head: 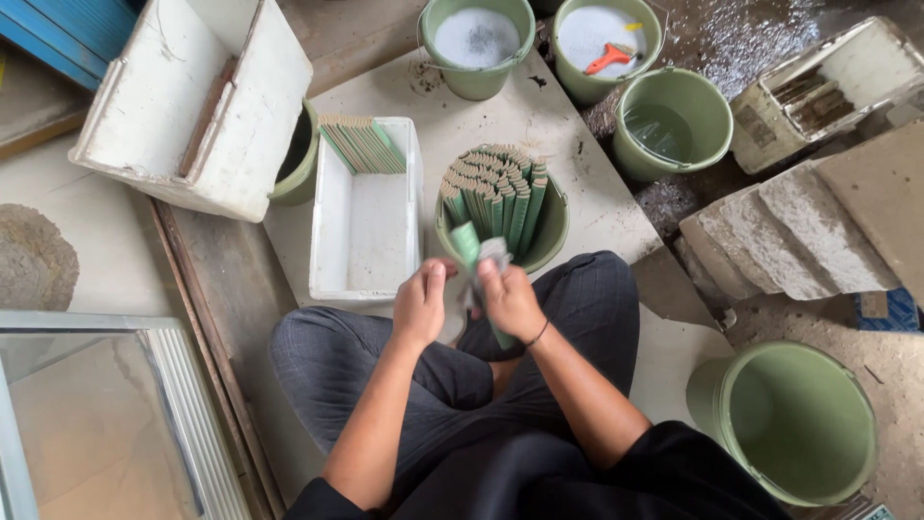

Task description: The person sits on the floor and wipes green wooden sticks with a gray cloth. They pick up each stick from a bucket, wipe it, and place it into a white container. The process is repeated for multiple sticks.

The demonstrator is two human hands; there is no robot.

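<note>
Nearest the head camera are the person's crossed legs in dark trousers, with both forearms reaching forward over them. The left hand and the right hand meet just above the knees, both closed around a green folded strip and a grey cloth that shows between the fingers; the strip's top pokes up above the hands, and its lower end shows below the right hand. A thin dark band circles the right wrist. Just beyond the hands stands a green bucket packed with upright green strips. To its left lies a white rectangular tray with a small row of the same strips leaning at its far end. Further off, three more green pails stand: one with white foam, one with an orange scraper lying in it, and one holding clear water. A large empty green bucket sits by the person's right knee. A white foam box rests tilted at the far left.
</note>
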